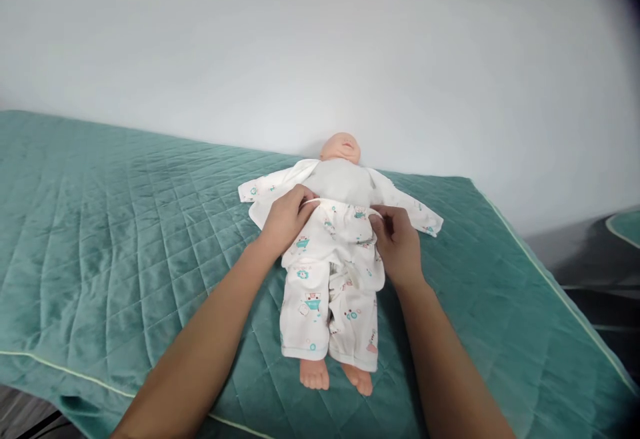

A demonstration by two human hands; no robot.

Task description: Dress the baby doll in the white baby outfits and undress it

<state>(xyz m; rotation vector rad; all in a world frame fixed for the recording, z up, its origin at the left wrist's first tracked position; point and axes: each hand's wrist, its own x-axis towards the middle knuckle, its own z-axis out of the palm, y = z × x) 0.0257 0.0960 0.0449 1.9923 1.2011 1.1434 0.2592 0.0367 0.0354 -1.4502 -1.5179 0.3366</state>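
Observation:
A baby doll (pixel 341 147) lies on its back, head toward the wall and bare feet toward me. It wears white printed trousers (pixel 311 299), whose waistband crosses its belly. My left hand (pixel 289 219) pinches the waistband at the left side, and my right hand (pixel 399 242) grips it at the right side. Above the waistband shows the doll's pale torso (pixel 343 182). A matching white printed jacket (pixel 400 199) lies open at the front, with both sleeves spread out sideways. The fingertips of both hands are partly hidden by the cloth and knuckles.
The doll rests on a green quilted cover (pixel 150 225) with pale yellow piping. Behind it rises a white wall (pixel 300 59). The cover's right edge drops off beside a dark area, where another green-topped surface (pixel 627 227) shows. Wooden-looking floor (pixel 17 412) appears at lower left.

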